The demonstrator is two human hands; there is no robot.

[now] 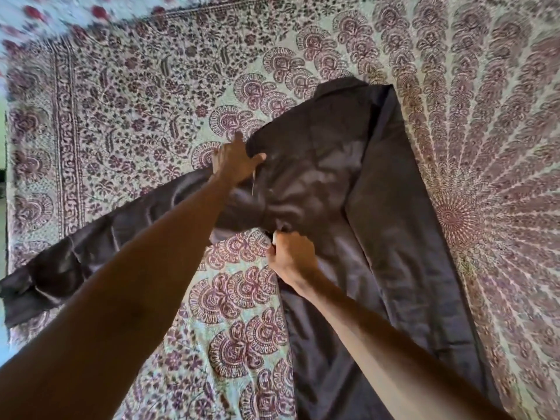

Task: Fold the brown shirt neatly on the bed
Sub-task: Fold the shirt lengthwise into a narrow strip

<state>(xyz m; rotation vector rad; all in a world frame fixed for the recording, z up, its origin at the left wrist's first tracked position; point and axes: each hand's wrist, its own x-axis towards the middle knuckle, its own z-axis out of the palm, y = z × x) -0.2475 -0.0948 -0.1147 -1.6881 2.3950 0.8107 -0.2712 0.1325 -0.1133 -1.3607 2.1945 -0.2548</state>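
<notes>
The brown shirt (pixel 372 207) lies face down on the bed, collar at the far end and hem toward me. Its right side is folded over in a long straight strip. One long sleeve (pixel 100 244) stretches out to the left across the sheet. My left hand (pixel 235 160) rests on the shoulder seam, thumb spread over the cloth, fingers gripping the edge where the sleeve starts. My right hand (pixel 292 257) is closed on the shirt's left side edge near the armpit, pinching the cloth.
The bed is covered by a patterned sheet (pixel 127 116) with maroon paisley and floral print and a mandala at the right. The sheet's border and the bed's left edge (pixel 7 177) run down the left side. A second floral cloth (pixel 60 10) lies at the top left.
</notes>
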